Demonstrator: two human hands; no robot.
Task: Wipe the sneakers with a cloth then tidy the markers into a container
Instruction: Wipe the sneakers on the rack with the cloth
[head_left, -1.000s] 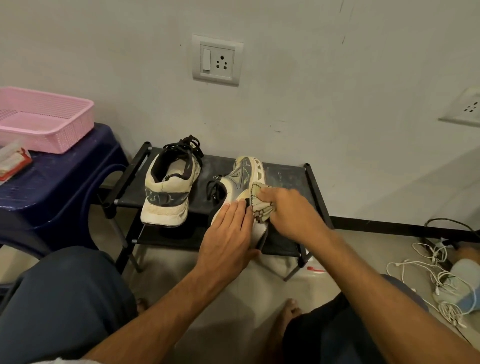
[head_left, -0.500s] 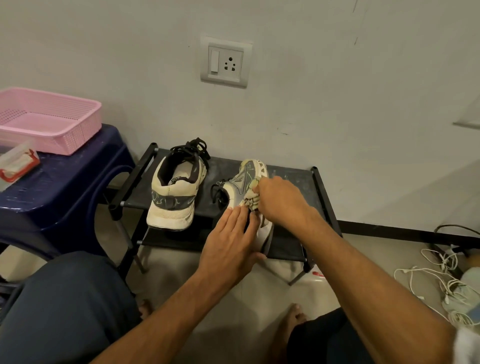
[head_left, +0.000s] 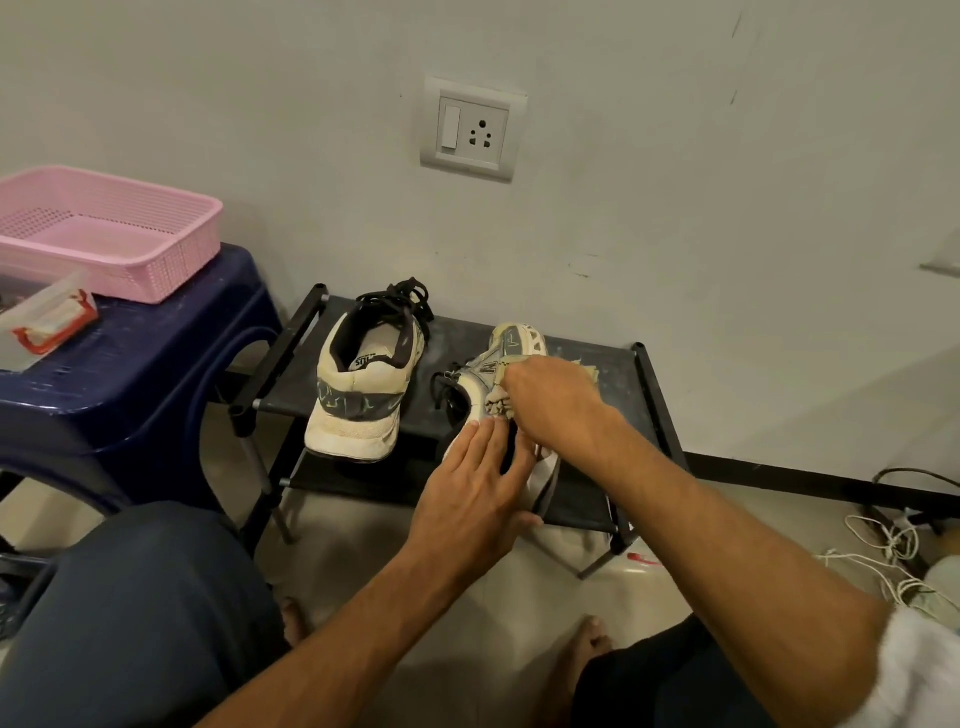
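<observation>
Sneakers in cream mesh, two of them, sit on a black fabric shoe rack (head_left: 618, 384) against a pale wall (head_left: 727, 208): the upright sneaker (head_left: 363, 384) and the tipped sneaker (head_left: 511, 338), whose heel both hands largely hide. The right hand (head_left: 550, 395) curls its fingers round a cream patterned cloth (head_left: 497, 406), pressing it to the shoe's side. The left hand (head_left: 478, 493) lies flat on it, fingers straight. One pink plastic basket (head_left: 156, 270) and one clear box (head_left: 41, 312), cut off at the edge, sit on a blue plastic stool (head_left: 130, 374).
</observation>
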